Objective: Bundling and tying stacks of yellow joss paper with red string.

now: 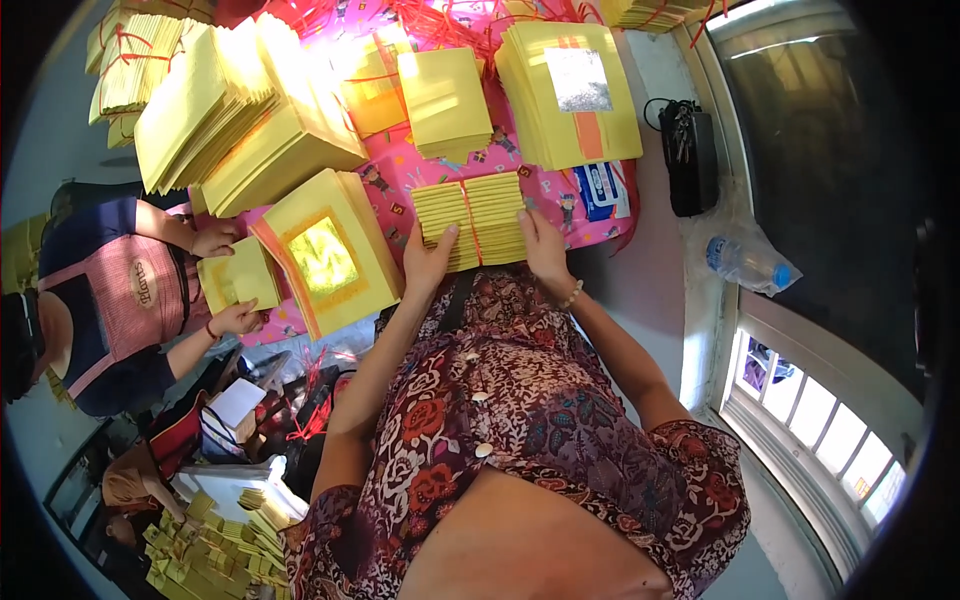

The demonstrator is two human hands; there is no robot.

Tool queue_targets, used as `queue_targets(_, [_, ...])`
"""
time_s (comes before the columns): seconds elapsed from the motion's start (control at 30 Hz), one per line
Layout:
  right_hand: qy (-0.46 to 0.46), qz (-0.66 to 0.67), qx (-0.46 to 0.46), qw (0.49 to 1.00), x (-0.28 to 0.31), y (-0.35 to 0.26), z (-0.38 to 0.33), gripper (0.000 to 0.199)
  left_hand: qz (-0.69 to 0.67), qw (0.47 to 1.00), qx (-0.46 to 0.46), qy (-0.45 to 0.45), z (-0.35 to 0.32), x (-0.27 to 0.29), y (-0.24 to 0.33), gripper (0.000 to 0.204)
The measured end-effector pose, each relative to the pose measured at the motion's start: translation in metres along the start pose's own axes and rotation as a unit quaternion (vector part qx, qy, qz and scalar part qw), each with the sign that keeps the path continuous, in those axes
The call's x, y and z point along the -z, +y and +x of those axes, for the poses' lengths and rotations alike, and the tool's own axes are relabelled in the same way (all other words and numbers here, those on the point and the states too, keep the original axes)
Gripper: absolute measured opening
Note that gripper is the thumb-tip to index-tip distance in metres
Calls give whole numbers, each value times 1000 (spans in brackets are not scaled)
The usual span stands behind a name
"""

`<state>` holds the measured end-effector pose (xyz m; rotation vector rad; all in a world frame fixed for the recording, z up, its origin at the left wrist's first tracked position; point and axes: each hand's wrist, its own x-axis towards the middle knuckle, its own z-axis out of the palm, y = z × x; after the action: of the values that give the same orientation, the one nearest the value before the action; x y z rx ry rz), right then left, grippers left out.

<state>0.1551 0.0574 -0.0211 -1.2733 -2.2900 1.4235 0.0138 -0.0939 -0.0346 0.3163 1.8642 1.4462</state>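
Note:
A bundle of folded yellow paper (492,212) sits at the near edge of the table, with a red string running across its middle. My left hand (428,258) grips its left side, thumb on top. At the right end my right hand (545,245) holds it with thumb and fingers pressed to the side. Just beyond lies a small stack of yellow paper (440,95). To its right stands a larger yellow stack with a silver square (625,110). Left of my left hand is a yellow stack with a gold foil square (322,254).
At left a co-worker in a pink apron (140,285) holds a small yellow stack (228,282). Tall yellow stacks (210,110) and red strings (440,30) cover the pink patterned tablecloth (395,165). A black case with keys (690,160) and a bagged water bottle (740,258) are at right.

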Motion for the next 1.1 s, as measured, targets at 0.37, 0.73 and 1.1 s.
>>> queue_targets(0.37, [28,-144,91,985,11,-15,1,32,49,996,-10,79,5,-9,-8,56])
queue_targets(0.73, [89,-14,97,991,0,-9,20,38,-62,995,-68,49,8,-7,3,54])
queue_targets(1.1, [46,126,-23,991,-12,8,32,41,-73,996,-34,40,9,-6,1,59])
